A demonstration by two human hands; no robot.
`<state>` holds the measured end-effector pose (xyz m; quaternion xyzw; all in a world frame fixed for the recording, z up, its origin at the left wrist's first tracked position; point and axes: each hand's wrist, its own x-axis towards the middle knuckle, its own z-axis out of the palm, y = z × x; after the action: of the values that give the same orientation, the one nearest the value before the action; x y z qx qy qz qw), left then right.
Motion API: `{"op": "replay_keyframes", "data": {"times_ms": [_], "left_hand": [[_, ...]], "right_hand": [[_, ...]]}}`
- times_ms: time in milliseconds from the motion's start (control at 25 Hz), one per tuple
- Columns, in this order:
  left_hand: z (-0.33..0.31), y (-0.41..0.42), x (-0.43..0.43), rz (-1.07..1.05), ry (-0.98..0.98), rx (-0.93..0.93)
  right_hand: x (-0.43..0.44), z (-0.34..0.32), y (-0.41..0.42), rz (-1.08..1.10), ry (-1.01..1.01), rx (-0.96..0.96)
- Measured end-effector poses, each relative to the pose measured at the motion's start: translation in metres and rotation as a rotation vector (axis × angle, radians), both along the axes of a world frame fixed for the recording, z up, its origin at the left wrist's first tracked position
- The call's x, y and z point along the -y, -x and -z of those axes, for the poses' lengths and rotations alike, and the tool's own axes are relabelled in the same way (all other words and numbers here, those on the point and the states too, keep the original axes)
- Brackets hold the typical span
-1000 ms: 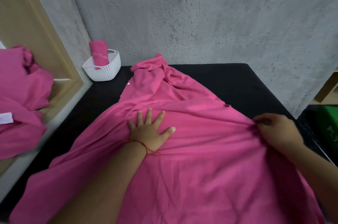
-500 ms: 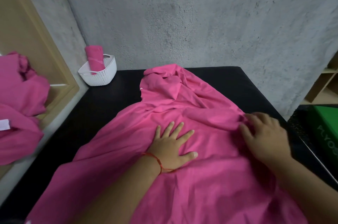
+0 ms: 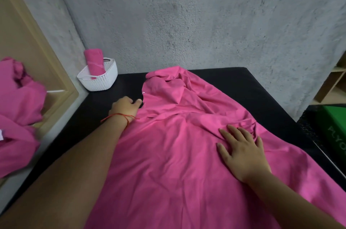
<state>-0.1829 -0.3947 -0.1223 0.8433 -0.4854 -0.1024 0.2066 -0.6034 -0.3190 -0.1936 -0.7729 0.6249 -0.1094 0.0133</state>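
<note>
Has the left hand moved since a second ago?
Yes. The left hand has left the middle of the pink cloth and gone to its far left edge, nearer the white basket on the black table.

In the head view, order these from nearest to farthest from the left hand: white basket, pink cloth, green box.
1. pink cloth, its edge beside the left hand
2. white basket, back left corner
3. green box, far right
</note>
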Motion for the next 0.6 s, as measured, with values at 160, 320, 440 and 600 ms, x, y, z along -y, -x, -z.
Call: {"op": "replay_keyframes", "data": {"times_ms": [160,320,440,600], "left_hand": [[0.014,0.024,0.030,0.148,-0.116,-0.055],[0.012,-0.002,0.045,0.030,0.042,0.054],[0.002,-0.080,0.026,-0.291,0.090,0.176],[0.008,-0.085,0.007,-0.347,0.051,0.211]], "right_hand": [[-0.001,0.002,0.000,0.006,0.027,0.017],[-0.002,0.003,-0.001,0.030,0.109,-0.007],[-0.003,0.003,-0.001,0.020,0.150,-0.007],[-0.002,0.005,0.000,-0.003,0.172,-0.009]]}}
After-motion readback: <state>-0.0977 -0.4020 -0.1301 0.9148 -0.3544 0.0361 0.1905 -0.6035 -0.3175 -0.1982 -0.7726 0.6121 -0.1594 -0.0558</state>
